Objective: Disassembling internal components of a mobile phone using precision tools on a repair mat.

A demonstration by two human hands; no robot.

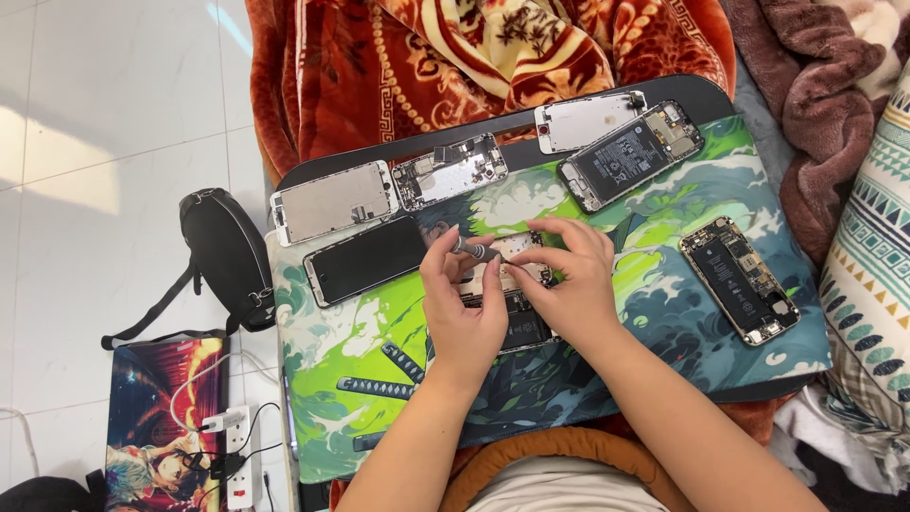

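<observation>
An opened phone (519, 327) lies in the middle of a green and blue patterned mat (360, 351), mostly hidden under my hands. My left hand (462, 308) rests on its left side, thumb and fingers pinching a small grey screwdriver (477, 250) whose tip points at the phone's upper part. Beside it, my right hand (566, 275) has its fingertips pressed on the phone's upper edge, steadying it.
Around the mat lie a black screen panel (365, 259), a silver backplate (332, 201), a bare phone frame (450, 171), a white front panel (588, 120) and two opened phones (630, 155) (742, 280). A black bag (223, 256) and power strip (242, 469) sit on the floor at left.
</observation>
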